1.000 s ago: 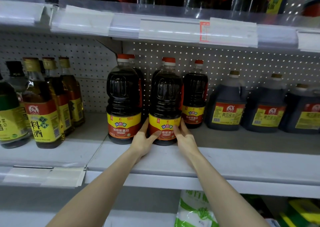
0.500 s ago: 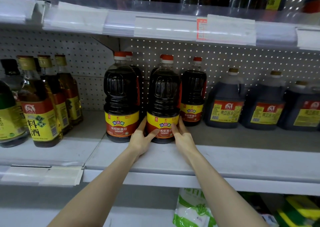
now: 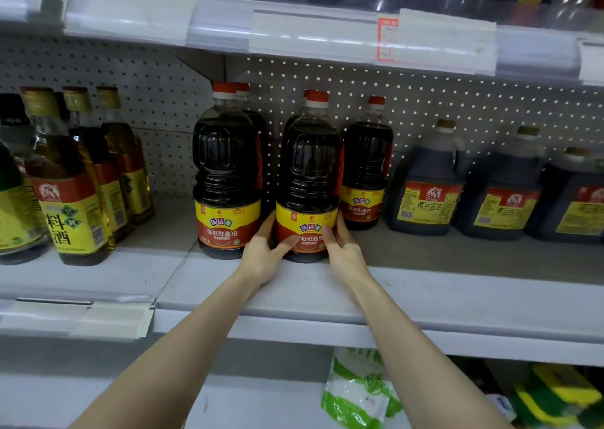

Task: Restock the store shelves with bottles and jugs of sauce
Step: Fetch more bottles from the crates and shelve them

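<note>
Amber glass bottles with yellow labels (image 3: pixel 70 180) are standing far left on the grey metal shelf (image 3: pixel 457 298). A dark plastic sauce bottle with red cap (image 3: pixel 227 173) is standing just left of the hands. Left hand (image 3: pixel 261 253) is wrapping the lower left side of a second red-capped dark sauce bottle (image 3: pixel 309 167), thumb pressing its label. Right hand (image 3: pixel 343 249) is gripping the right side, fingers curled round. This bottle is sitting upright, mid-shelf, near the front. Dark squat jugs (image 3: pixel 425 186) are lining the right.
</note>
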Demonstrator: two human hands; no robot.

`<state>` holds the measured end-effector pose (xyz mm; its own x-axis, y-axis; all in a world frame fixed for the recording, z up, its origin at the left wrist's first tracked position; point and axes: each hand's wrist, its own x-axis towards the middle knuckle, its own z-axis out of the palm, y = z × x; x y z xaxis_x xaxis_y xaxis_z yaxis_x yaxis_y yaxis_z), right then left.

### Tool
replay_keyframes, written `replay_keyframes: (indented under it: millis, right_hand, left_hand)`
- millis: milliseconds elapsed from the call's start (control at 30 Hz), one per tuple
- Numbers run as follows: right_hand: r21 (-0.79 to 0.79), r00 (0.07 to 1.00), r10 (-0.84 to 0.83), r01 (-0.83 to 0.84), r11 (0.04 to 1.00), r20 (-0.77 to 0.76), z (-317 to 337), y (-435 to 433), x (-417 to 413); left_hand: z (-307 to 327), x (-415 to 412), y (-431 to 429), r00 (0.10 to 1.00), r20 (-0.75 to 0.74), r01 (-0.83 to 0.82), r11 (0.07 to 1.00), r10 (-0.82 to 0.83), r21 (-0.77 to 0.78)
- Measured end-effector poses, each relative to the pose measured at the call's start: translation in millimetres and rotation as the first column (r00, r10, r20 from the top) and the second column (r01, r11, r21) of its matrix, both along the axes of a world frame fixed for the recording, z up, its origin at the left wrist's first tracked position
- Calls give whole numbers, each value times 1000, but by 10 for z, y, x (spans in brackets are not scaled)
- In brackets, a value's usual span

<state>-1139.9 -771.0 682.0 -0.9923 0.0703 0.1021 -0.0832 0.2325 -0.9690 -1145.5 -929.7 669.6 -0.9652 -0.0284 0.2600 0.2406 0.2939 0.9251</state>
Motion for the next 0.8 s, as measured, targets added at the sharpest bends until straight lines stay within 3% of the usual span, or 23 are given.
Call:
replay_keyframes:
  millis: [233,367,567,800]
  right_hand:
    - [-64,999,17,-20,998,-51,133,11,162]
    - [-88,994,46,-54,995,-99,226,131,437]
    - [-37,1000,16,-17,999,-23,212,511,1098]
    - [-32,995,34,-31,999,94,-287,1111,1996]
  left_hand:
    - [98,110,-5,999,35,27,999,-28,18]
    - [239,410,69,999,30,8,995,-11,102]
    - [308,1251,399,998,53,-49,994,44,99]
    - [-328,2235,882,979,197,-88,986,59,143]
